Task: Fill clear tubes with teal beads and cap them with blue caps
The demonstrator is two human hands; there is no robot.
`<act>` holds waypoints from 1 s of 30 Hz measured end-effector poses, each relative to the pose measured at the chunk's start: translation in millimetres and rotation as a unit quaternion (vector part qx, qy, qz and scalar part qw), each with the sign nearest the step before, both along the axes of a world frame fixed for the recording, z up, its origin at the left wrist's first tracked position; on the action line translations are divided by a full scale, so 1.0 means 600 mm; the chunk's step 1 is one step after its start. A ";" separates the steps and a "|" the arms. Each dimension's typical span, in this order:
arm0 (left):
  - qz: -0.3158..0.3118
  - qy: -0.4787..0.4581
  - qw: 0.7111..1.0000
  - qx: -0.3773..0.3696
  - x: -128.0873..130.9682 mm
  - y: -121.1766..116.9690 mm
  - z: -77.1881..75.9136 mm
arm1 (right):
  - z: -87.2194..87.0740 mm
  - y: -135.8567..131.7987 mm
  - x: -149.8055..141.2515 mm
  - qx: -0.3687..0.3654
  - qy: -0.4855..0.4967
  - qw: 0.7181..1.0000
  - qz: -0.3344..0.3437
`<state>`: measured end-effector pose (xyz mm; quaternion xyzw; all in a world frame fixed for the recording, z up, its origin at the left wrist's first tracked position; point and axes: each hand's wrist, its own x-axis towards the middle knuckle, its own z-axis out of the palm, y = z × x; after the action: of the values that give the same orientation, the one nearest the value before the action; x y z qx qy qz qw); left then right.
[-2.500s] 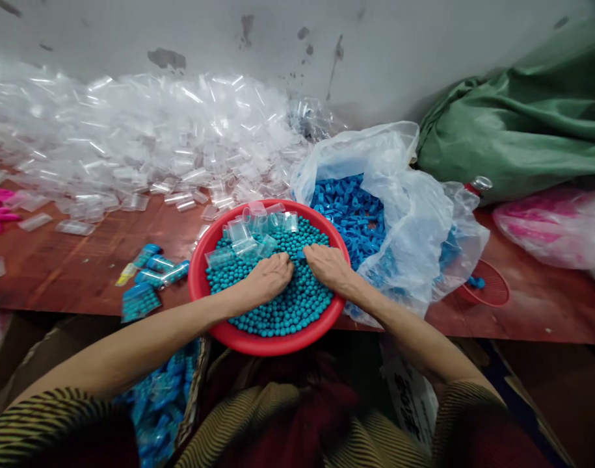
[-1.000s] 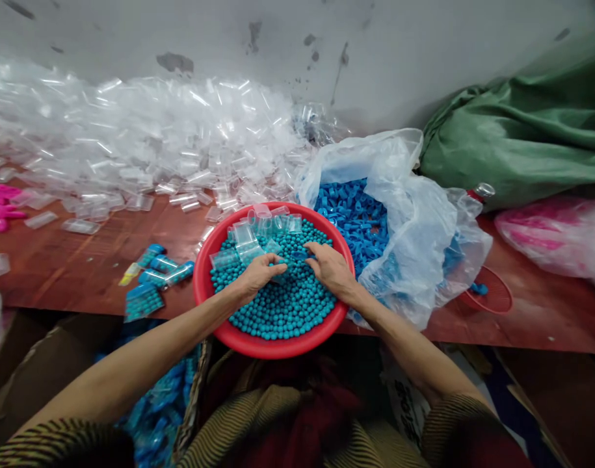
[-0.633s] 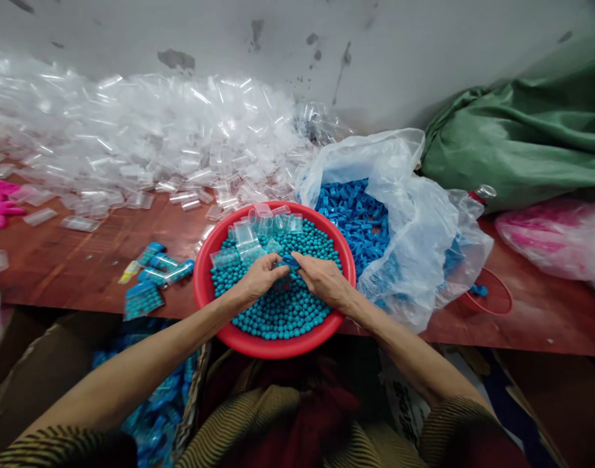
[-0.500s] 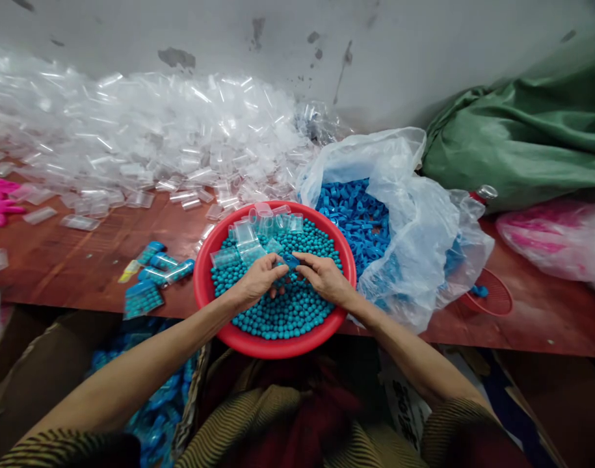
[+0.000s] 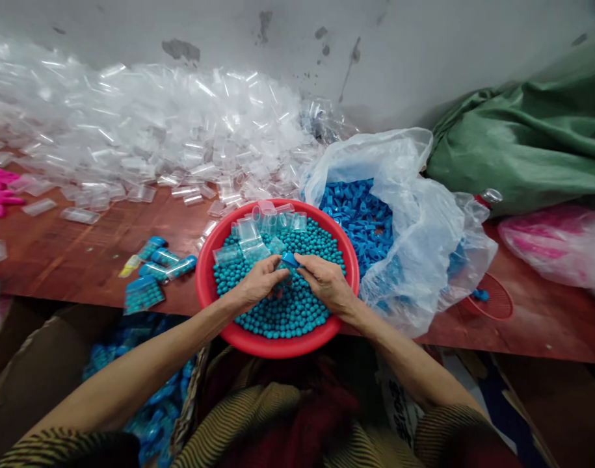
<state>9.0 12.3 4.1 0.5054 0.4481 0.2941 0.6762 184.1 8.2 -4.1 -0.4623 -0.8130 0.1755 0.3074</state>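
Over a red basin of turquoise beads, the thumb and forefinger of your right hand pinch 1 blue cap by its right edge. The fingers of your left hand curl in at its left side, their grip too hidden to tell; the cap sits between the 2 hands. Beyond lie an open plastic bag and heaped clear tubes, before a stained wall.

Near head view, forward and downward over the table, bottom perhaps blurry.
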 end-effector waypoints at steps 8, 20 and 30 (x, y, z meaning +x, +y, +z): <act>-0.011 -0.035 0.999 -0.010 -0.003 -0.002 -0.005 | -0.001 -0.009 0.003 0.016 0.015 1.000 0.018; 0.008 -0.045 0.999 -0.016 -0.001 -0.003 -0.010 | -0.003 -0.013 -0.009 -0.023 0.119 0.993 -0.010; 0.020 -0.061 0.998 -0.004 0.005 -0.008 -0.004 | -0.004 -0.008 -0.003 0.013 0.139 0.990 0.038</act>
<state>11.8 7.4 1.8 0.4744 0.4175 0.3363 0.6982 182.2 3.6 -6.4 -0.3980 -0.7819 0.2387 0.4162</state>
